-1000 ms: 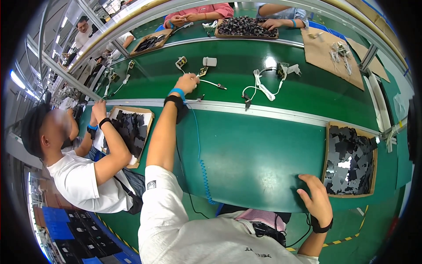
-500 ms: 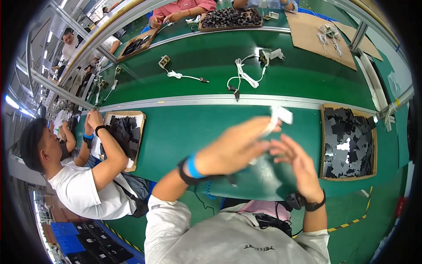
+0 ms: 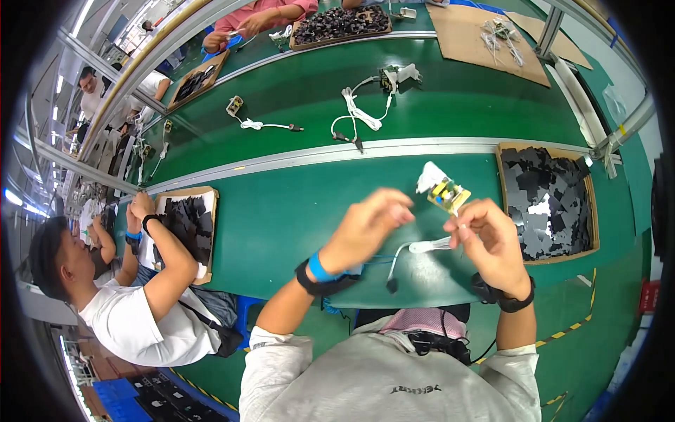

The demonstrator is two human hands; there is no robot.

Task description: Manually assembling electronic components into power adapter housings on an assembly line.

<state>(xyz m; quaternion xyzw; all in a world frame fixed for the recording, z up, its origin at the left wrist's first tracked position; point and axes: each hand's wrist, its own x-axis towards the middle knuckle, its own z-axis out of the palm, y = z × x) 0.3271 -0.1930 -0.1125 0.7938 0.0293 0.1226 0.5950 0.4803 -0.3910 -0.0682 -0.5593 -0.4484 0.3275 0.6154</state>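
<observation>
A small circuit board with yellow and blue parts stands tilted above the green tabletop, a white plug piece at its upper left end. My right hand is pinched at the board's lower corner, where a white lead runs into the fingertips. A bundled white cable stretches left from the same hand, its thin end falling to a dark connector. Just left of the board, my left hand holds nothing, with its fingers loosely bent and apart.
A cardboard tray of black sheet pieces lies on the right; another tray is beside a co-worker at left. Beyond the metal rail, boards with white cables rest on a green surface. More people sit across.
My hands have moved apart: the left drew back leftward and let go, while the board and cable are now at the right hand. The view has shifted slightly.
</observation>
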